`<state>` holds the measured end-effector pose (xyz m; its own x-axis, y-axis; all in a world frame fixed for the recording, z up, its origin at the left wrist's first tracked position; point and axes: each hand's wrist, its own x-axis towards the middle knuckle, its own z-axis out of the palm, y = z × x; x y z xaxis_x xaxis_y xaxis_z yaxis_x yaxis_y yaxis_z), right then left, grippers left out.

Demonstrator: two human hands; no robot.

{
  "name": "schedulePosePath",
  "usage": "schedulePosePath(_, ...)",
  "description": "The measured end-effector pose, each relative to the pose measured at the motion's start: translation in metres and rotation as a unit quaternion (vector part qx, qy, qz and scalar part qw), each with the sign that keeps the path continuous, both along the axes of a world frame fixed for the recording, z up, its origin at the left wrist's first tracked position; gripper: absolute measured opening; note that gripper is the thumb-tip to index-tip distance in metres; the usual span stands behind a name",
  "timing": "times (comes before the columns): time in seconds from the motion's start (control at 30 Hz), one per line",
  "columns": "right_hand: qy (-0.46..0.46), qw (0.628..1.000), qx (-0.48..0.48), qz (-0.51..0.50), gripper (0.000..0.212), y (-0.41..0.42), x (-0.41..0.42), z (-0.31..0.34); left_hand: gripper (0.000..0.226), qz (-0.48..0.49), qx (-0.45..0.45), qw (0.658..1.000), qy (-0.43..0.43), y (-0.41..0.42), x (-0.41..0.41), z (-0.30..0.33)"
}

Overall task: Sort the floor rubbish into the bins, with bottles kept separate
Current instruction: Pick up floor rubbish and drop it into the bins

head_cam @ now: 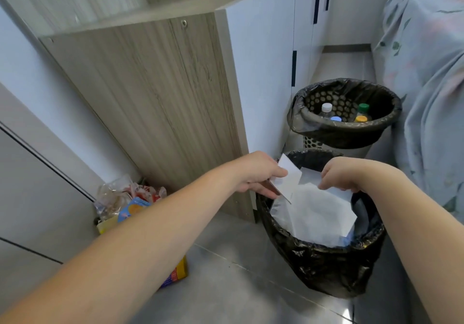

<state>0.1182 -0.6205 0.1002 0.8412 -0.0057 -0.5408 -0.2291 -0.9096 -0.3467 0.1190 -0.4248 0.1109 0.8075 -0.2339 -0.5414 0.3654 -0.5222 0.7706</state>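
Observation:
Two bins lined with black bags stand on the floor. Over the near bin (324,268) my left hand (261,175) pinches a small white card (288,180). My right hand (339,175) grips the top edge of a large white paper (316,210) that sits inside that bin. The far bin (344,133) holds several bottles, showing a white cap (326,107), a green cap (363,107), a blue cap (336,118) and a yellow cap (361,118).
A heap of plastic wrappers and colourful packets (128,203) lies on the grey tiled floor at the left, partly under my left forearm. A wooden cabinet side (155,102) rises behind the bins. A bed with a floral cover (426,72) borders the right.

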Motion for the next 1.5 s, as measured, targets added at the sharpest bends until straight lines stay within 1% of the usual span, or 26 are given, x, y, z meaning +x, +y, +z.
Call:
schedulePosePath(0.07, -0.023, 1.0, -0.012, 0.003, 0.021, -0.002, 0.0, -0.003, 0.025, -0.013, 0.031, 0.999, -0.002, 0.0, 0.002, -0.005)
schedulePosePath(0.13, -0.047, 0.999, -0.02, 0.008, 0.013, -0.001, 0.001, -0.004, 0.02, -0.018, 0.061, 0.998, -0.026, 0.004, 0.003, -0.008)
schedulePosePath(0.17, -0.054, 0.998, -0.023, 0.014, 0.013, 0.001, 0.002, -0.004, 0.016, -0.022, 0.069, 0.997, -0.035, 0.007, 0.004, -0.008)
schedulePosePath(0.2, -0.056, 0.998, -0.022, 0.021, 0.017, 0.005, 0.002, -0.003, 0.014, -0.026, 0.073, 0.996, -0.04, 0.01, 0.005, -0.007)
schedulePosePath(0.27, -0.061, 0.997, -0.015, 0.036, 0.023, 0.017, 0.001, 0.002, 0.014, -0.042, 0.086, 0.994, -0.045, 0.019, 0.005, -0.003)
schedulePosePath(0.37, -0.067, 0.995, 0.005, 0.068, 0.016, 0.039, -0.001, 0.011, 0.021, -0.094, 0.137, 0.984, -0.059, 0.037, 0.006, 0.005)
schedulePosePath(0.47, -0.046, 0.994, 0.05, 0.087, 0.031, 0.066, -0.006, 0.016, 0.016, -0.165, 0.203, 0.963, -0.06, 0.057, 0.001, 0.013)
schedulePosePath(0.57, 0.001, 0.99, 0.081, 0.118, 0.028, 0.099, -0.015, 0.021, 0.028, -0.212, 0.259, 0.94, -0.07, 0.087, -0.012, 0.012)
schedulePosePath(0.63, 0.001, 0.986, 0.059, 0.153, 0.029, 0.121, -0.02, 0.018, 0.028, -0.237, 0.299, 0.922, -0.069, 0.113, -0.024, 0.007)
schedulePosePath(0.7, -0.009, 0.981, 0.035, 0.19, 0.028, 0.143, -0.029, 0.013, 0.026, -0.259, 0.37, 0.889, -0.076, 0.145, -0.035, -0.001)
schedulePosePath(0.77, -0.005, 0.975, 0.014, 0.224, 0.028, 0.164, -0.036, 0.004, 0.02, -0.253, 0.411, 0.871, -0.092, 0.183, -0.044, -0.015)
schedulePosePath(0.83, -0.007, 0.969, -0.003, 0.246, 0.026, 0.185, -0.041, -0.008, 0.021, -0.22, 0.42, 0.876, -0.091, 0.226, -0.056, -0.037)
schedulePosePath(0.9, -0.02, 0.967, -0.001, 0.256, 0.026, 0.208, -0.044, -0.019, 0.024, -0.163, 0.419, 0.891, -0.067, 0.27, -0.07, -0.066)
schedulePosePath(1.03, -0.023, 0.96, 0.039, 0.276, 0.043, 0.26, -0.051, -0.04, 0.02, -0.063, 0.367, 0.928, -0.007, 0.343, -0.107, -0.136)
schedulePosePath(1.1, -0.01, 0.959, 0.056, 0.276, 0.044, 0.289, -0.053, -0.055, 0.04, 0.023, 0.341, 0.94, 0.0, 0.369, -0.124, -0.164)
schedulePosePath(1.13, -0.001, 0.96, 0.061, 0.274, 0.043, 0.303, -0.054, -0.063, 0.048, 0.071, 0.327, 0.942, -0.013, 0.38, -0.13, -0.175)
schedulePosePath(1.2, 0.019, 0.962, 0.066, 0.265, 0.043, 0.33, -0.054, -0.079, 0.054, 0.155, 0.314, 0.935, -0.056, 0.398, -0.134, -0.192)
schedulePosePath(1.27, 0.04, 0.968, 0.08, 0.235, 0.045, 0.353, -0.052, -0.094, 0.055, 0.216, 0.319, 0.917, -0.101, 0.41, -0.133, -0.204)
schedulePosePath(1.37, 0.07, 0.979, 0.135, 0.139, 0.048, 0.381, -0.048, -0.113, 0.054, 0.28, 0.302, 0.903, -0.127, 0.423, -0.129, -0.218)
schedulePosePath(1.43, 0.049, 0.983, 0.14, 0.112, 0.052, 0.398, -0.044, -0.124, 0.054, 0.313, 0.276, 0.9, -0.127, 0.429, -0.128, -0.229)
schedulePosePath(1.5, -0.01, 0.985, 0.101, 0.139, 0.055, 0.415, -0.037, -0.132, 0.053, 0.342, 0.257, 0.895, -0.128, 0.433, -0.128, -0.241)
